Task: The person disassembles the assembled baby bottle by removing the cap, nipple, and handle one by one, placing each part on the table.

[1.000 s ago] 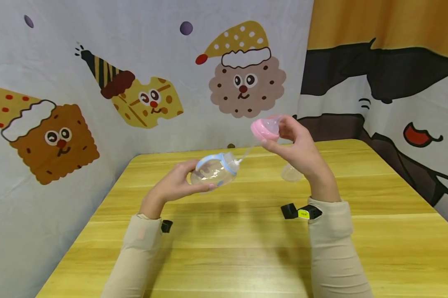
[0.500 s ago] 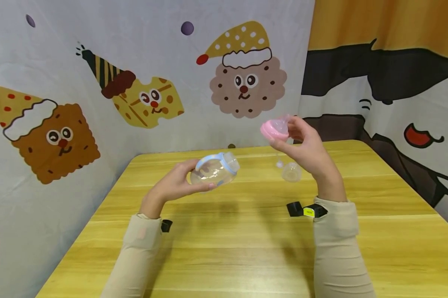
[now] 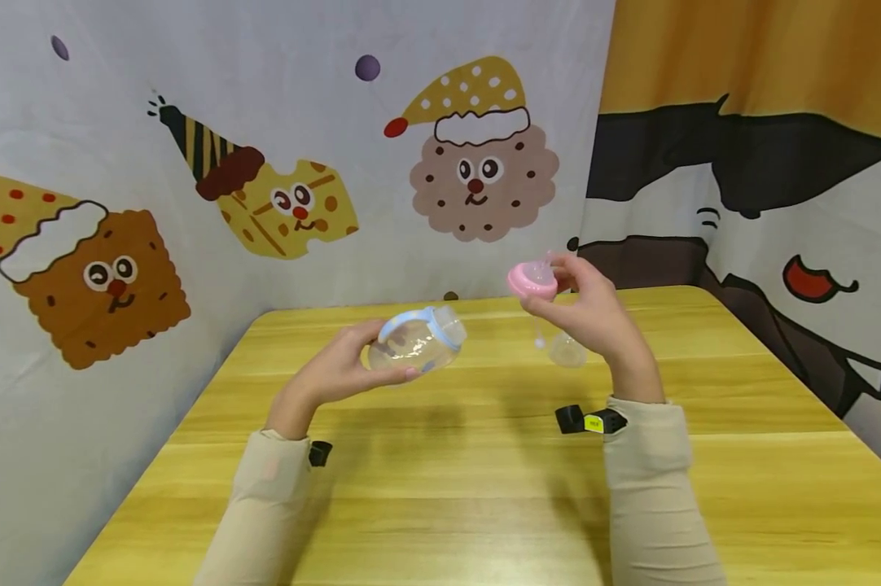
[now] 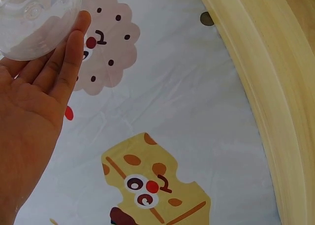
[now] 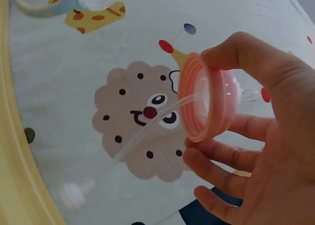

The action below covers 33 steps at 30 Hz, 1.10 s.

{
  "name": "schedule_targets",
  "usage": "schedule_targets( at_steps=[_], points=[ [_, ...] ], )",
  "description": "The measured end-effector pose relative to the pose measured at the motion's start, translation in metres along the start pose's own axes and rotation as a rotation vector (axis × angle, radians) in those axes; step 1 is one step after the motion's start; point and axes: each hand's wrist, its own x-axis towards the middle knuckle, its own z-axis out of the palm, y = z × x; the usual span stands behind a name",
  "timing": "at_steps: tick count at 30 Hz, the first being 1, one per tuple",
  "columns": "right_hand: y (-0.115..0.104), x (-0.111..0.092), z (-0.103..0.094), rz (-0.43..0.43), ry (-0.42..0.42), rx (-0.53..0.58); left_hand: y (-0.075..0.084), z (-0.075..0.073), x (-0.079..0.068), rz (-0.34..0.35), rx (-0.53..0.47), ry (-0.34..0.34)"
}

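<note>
Above the table, my left hand (image 3: 338,364) grips a clear baby bottle (image 3: 414,346) with a pale blue ring and handle. The bottle is tilted, its uncapped mouth pointing up and right. My right hand (image 3: 590,313) pinches a pink bottle collar (image 3: 532,281) with a clear nipple, apart from the bottle. In the right wrist view, a straw (image 5: 152,121) runs out of the threaded underside of the collar, ending in a white weighted tip (image 5: 74,194). In the left wrist view, the bottle's rounded base (image 4: 37,35) rests against the fingers.
A clear dome-shaped cover (image 3: 568,350) sits on the wooden table (image 3: 455,488) beyond the right wrist. Behind the table's far edge hangs a cloth (image 3: 382,203) printed with cartoon figures. Each wrist wears a small black camera.
My right hand has drawn the collar away to the right, and the straw has come out of the bottle's mouth and now hangs down. My left hand stays nearly in place.
</note>
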Motion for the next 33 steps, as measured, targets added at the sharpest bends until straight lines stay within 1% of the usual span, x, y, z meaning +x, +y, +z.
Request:
schedule_targets(
  at_steps=[6,10,19,31,32,33],
  points=[
    [0.013,0.0,0.002,0.025,-0.05,-0.044,-0.002,0.001,-0.001,0.009,0.01,-0.004],
    [0.019,0.001,0.006,0.041,-0.094,-0.052,-0.001,0.002,-0.001,0.005,0.008,-0.006],
    [0.024,0.003,0.011,0.062,-0.198,-0.077,-0.002,0.0,-0.002,0.005,0.019,-0.003],
    [0.031,0.006,0.01,0.086,-0.301,-0.067,0.0,-0.004,0.001,0.01,-0.005,0.006],
    [0.031,0.005,0.01,0.087,-0.312,-0.058,-0.001,-0.003,0.001,0.008,-0.003,0.004],
    [0.031,0.005,0.01,0.087,-0.322,-0.047,-0.005,-0.002,0.001,0.007,-0.001,0.006]
  ],
)
